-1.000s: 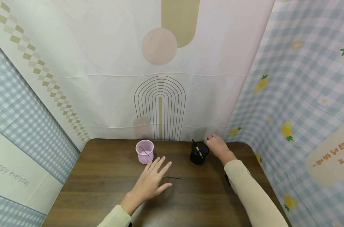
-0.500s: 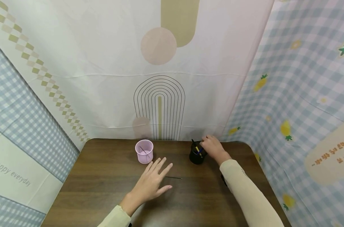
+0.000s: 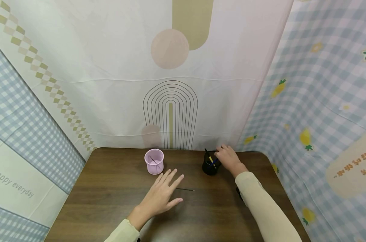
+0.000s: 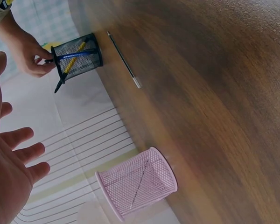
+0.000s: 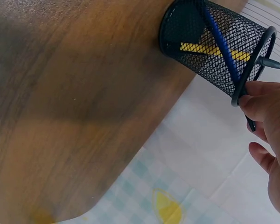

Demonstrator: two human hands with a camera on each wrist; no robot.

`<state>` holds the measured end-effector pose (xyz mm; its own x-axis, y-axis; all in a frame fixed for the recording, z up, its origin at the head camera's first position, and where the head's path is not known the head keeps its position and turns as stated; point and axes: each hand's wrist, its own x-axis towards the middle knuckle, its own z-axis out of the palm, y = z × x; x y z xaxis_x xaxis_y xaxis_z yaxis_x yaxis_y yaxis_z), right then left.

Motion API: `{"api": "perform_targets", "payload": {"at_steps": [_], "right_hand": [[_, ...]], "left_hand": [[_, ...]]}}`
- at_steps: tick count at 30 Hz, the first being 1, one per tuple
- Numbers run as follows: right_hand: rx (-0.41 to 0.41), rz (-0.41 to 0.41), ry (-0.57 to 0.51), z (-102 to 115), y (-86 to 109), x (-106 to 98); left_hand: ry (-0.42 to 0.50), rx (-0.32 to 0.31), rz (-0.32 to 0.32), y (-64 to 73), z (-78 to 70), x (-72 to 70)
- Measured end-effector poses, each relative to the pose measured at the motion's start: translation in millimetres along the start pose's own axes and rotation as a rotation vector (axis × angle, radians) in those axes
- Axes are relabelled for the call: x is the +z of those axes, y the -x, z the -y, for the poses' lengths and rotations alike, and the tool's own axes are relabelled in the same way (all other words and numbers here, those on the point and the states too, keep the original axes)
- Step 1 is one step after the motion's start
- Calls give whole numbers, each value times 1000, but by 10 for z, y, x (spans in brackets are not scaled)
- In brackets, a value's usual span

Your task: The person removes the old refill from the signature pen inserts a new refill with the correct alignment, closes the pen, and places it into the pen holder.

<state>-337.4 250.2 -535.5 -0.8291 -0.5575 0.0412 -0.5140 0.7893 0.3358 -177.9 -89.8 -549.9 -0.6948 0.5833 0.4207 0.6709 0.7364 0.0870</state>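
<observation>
At the right rim of the black mesh pen holder (image 3: 208, 168), my right hand (image 3: 229, 158) pinches the end of a blue pen (image 5: 221, 44) between thumb and fingers. The pen leans inside the holder, its dark end poking out past the fingertips in the right wrist view. Crossing it in the same holder is a yellow-and-black pen (image 5: 198, 48). My left hand (image 3: 160, 193) hovers over the table with spread fingers and holds nothing. Beyond its fingertips stands a pink mesh pen holder (image 4: 130, 179) with a thin dark stick inside.
A thin dark rod like a pen refill (image 4: 123, 60) lies on the brown wooden table (image 3: 110, 195), right of my left fingers in the head view. A printed cloth (image 3: 122, 111) hangs behind the table's back edge, and checked cloths hang at both sides.
My right hand has moved slightly left over the black holder's rim, covering the blue pen's end. The left hand stays almost in place.
</observation>
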Motion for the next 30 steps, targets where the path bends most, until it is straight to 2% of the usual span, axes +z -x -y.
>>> {"api": "perform_targets", "payload": {"at_steps": [4,7,10,15,18,23,30], "right_hand": [[19,2,-10,-9,29,26],[36,-28,-20,-22,72,8],[50,-103,-59,-31,114,-21],[63,-301,-162,-26,181,-24],[65,-386,-214,10,243,-3],[78,-469,-258,90,396,21],[161,-514,-381,197,635,-68]], "left_hand": [[7,-2,-1,3,1,-1],[20,-9,-1,-1,-1,-1],[20,-22,-4,-8,10,-6],[-15,-51,-31,-29,53,-23],[-33,-79,-49,-35,88,-35],[-25,-158,-48,-38,134,-56],[-44,-223,-76,-11,229,-68]]}}
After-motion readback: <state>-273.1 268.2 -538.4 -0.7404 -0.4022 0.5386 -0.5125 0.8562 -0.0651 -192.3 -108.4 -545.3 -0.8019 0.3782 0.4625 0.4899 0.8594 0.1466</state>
